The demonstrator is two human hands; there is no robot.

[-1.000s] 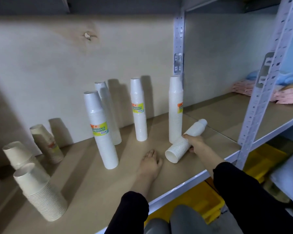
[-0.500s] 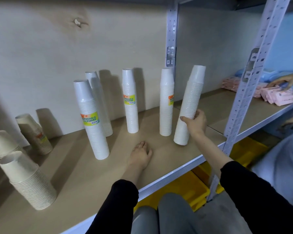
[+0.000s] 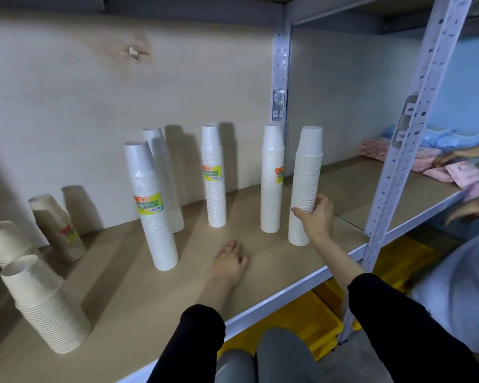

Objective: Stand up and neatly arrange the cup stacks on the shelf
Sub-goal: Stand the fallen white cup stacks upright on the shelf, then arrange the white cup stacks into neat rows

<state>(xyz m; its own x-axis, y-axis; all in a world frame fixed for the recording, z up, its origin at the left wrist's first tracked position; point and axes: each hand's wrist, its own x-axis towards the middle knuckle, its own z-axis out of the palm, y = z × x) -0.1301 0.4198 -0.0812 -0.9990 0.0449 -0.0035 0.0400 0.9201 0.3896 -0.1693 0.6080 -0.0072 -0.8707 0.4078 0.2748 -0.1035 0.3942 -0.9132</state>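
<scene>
The right hand (image 3: 317, 217) grips the rightmost white cup stack (image 3: 306, 183), upright just right of the neighbouring labelled stack (image 3: 272, 178). The left hand (image 3: 228, 264) rests flat and empty on the shelf board (image 3: 122, 299).

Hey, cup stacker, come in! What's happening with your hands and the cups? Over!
Right hand gripping rightmost white cup stack, upright on shelf. Left hand flat, empty. Nothing blocking.

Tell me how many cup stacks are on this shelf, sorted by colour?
White stacks: 5, at and the one the right hand grips.
Beige stacks: 3, at.
Total: 8 stacks, all standing.
</scene>
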